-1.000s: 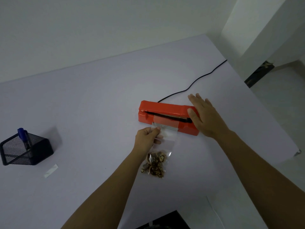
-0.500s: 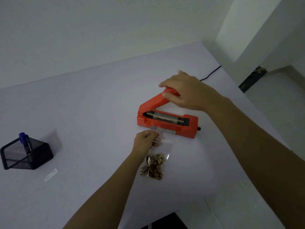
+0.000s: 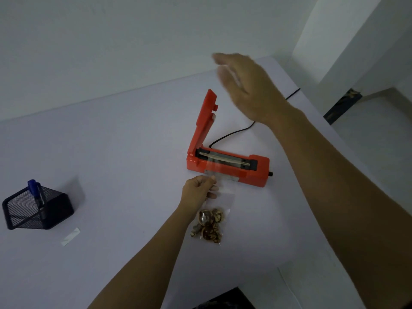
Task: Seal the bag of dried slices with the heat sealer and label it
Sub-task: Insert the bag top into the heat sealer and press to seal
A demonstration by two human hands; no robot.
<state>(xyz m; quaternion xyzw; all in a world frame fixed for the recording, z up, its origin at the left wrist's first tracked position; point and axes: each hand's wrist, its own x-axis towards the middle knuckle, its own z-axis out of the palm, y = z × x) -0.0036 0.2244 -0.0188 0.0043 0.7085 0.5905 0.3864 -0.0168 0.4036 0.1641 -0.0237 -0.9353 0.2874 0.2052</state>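
Observation:
The orange heat sealer (image 3: 256, 169) stands on the white table (image 3: 111, 152) with its lid (image 3: 204, 121) swung up almost vertical. A clear bag of dried slices (image 3: 209, 224) lies in front of it, its open top laid across the sealing strip. My left hand (image 3: 198, 192) pinches the bag's left edge just below the sealer. My right hand (image 3: 247, 88) hovers in the air above and right of the raised lid, fingers spread, blurred and holding nothing. A small white label strip (image 3: 70, 236) lies on the table at the left.
A black mesh pen holder (image 3: 35, 208) with a blue marker (image 3: 33, 186) sits at the far left. The sealer's black cord (image 3: 231, 134) runs back toward the table's far right corner. The table edge drops off at the right.
The sealer lid went from pressed down to fully raised. My right hand lifted it, then let go and rose above it. My left hand kept its pinch on the bag.

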